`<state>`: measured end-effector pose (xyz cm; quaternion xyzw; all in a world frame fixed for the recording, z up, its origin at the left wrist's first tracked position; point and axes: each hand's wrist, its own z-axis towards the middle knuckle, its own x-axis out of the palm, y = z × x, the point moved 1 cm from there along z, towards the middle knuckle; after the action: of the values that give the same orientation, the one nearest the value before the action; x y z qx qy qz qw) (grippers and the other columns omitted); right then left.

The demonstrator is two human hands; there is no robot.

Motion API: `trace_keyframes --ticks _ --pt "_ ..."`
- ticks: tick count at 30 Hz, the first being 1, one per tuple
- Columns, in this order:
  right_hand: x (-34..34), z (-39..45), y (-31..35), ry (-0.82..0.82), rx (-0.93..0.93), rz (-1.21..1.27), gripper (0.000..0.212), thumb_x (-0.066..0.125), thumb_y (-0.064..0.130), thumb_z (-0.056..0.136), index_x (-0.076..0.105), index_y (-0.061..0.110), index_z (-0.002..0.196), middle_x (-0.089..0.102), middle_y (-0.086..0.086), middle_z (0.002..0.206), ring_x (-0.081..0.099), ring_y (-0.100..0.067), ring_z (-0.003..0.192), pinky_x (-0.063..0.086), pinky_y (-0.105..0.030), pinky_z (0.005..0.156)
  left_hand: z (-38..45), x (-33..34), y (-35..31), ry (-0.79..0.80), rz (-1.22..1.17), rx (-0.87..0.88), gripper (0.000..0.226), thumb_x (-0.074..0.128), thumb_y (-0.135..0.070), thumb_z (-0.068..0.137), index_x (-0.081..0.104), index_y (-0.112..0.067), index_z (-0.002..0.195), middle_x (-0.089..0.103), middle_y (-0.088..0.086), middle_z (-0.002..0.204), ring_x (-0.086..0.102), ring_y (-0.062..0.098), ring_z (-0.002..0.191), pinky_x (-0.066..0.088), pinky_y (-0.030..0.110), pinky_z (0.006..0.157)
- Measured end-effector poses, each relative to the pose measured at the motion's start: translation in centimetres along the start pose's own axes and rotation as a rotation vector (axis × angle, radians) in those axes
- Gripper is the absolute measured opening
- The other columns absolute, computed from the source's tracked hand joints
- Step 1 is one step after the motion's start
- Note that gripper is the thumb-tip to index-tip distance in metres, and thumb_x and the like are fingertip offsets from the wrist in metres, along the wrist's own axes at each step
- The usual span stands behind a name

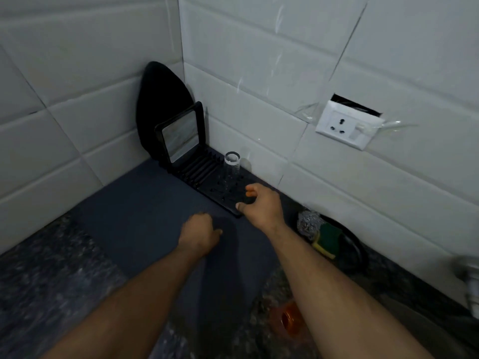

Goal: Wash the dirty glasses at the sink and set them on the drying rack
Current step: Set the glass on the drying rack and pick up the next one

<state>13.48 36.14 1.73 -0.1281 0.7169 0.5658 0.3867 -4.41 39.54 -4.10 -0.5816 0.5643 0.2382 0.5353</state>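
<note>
A clear glass (231,169) stands upside down on the black drying rack (207,174) in the tiled corner. My right hand (259,203) hovers over the rack's near end, a little below the glass, fingers relaxed and apart from it, holding nothing. My left hand (199,235) is over the dark mat (145,203) in front of the rack, its fingers loosely curled around nothing. No sink is in view.
A black board (160,99) and a framed tray (181,136) lean in the corner behind the rack. A steel scrubber (308,224) and green-yellow sponge (328,237) sit in a dark dish at right. An orange bottle (287,320) lies below my right arm. A wall socket (347,125) is above.
</note>
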Motion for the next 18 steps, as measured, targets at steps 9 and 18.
trace_keyframes --ticks 9,18 --pt "-6.6 -14.4 -2.0 0.117 -0.111 -0.036 0.052 0.087 0.034 0.082 0.070 0.016 0.128 0.073 0.002 0.117 0.067 -0.013 0.107 0.057 -0.032 0.095 -15.0 3.2 -3.5 0.031 -0.060 0.051 0.037 0.078 -0.036 0.084 0.070 -0.017 0.115 0.072 0.004 0.113 0.069 0.022 0.099 0.059 0.036 0.080" --pt "-12.0 -26.7 -9.3 0.049 -0.064 -0.006 0.047 0.088 0.031 0.077 0.074 0.018 0.119 0.076 0.003 0.105 0.072 -0.011 0.092 0.061 -0.037 0.088 -28.7 9.5 -9.7 0.065 -0.062 0.027 0.037 0.074 -0.041 0.079 0.072 -0.013 0.103 0.073 0.010 0.109 0.070 0.028 0.100 0.058 0.039 0.081"
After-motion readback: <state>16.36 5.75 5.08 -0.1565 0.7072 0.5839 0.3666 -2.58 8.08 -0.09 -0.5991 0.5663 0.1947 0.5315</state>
